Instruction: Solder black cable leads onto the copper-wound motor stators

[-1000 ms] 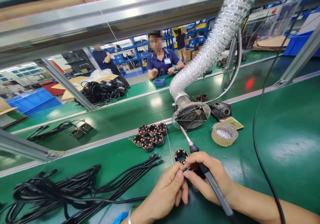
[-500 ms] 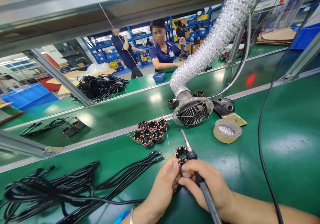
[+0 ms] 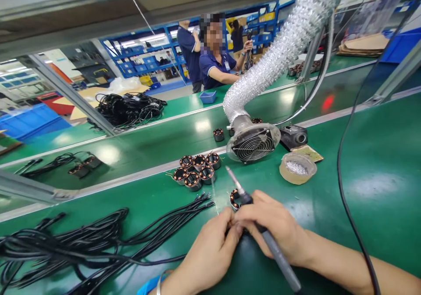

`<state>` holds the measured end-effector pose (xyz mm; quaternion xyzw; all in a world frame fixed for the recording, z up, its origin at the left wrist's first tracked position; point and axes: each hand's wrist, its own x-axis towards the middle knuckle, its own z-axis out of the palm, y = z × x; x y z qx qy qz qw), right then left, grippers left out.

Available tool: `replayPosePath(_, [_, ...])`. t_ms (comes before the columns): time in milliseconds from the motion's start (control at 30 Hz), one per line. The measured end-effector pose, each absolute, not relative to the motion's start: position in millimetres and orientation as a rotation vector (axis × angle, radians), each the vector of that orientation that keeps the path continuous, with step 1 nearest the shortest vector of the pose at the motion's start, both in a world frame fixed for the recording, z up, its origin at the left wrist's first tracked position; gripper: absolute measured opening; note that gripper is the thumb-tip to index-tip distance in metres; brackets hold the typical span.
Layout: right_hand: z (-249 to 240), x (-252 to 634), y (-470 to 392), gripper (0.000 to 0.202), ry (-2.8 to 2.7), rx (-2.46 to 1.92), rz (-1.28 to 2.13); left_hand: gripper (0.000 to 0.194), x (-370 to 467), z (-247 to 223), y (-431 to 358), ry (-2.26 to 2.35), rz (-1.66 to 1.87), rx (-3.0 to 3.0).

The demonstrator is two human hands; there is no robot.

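My right hand (image 3: 276, 224) holds a soldering iron (image 3: 274, 251), its metal tip pointing up and left. My left hand (image 3: 215, 242) is closed, its thumb and fingers pressed together against my right fingertips; what they pinch is too small and hidden to name. Just beyond the fingers is a copper-wound stator (image 3: 234, 198), partly covered by the iron and my right hand. Several more stators (image 3: 199, 162) stand grouped at the back edge of the green bench. Black cables (image 3: 164, 227) lie to the left, their stripped ends near my left hand.
A fume extractor (image 3: 253, 145) hangs from a silver duct (image 3: 263, 66) behind the hands. Right of it stand a round tub (image 3: 297, 168) and a black iron holder (image 3: 294, 137). A black cord (image 3: 344, 189) crosses the right side. Across the conveyor, a person (image 3: 215, 66) handles cables.
The iron's tip has shifted left, and my right hand now covers more of the stator. My fingertips have come together. In the background, a standing person has moved right, behind the seated one.
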<state>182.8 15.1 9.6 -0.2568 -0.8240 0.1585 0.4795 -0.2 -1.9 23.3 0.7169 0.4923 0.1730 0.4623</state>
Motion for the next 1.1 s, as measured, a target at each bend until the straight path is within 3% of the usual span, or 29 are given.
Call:
replayPosePath(167, [11,198,20,0.023,-1.978,-0.693,0.460,0.021,-3,28,2,1.249,0.434,1.744])
replayPosePath(533, [7,192,18,0.028,-1.963,-0.661,0.278,0.039,7,2,7,1.006,0.575,1.164])
replayPosePath(667, [18,205,12,0.029,-1.915,-0.792,0.310,0.031,11,2,13,1.118,0.673,1.190])
replayPosePath(833, [25,228,-4,0.044,-1.819,-0.933,0.424,0.025,15,1,15,1.160,0.698,1.229])
replayPosePath(1100, [18,233,-12,0.018,-1.616,-1.004,0.472,0.027,20,-1,7,1.194,0.744,1.275])
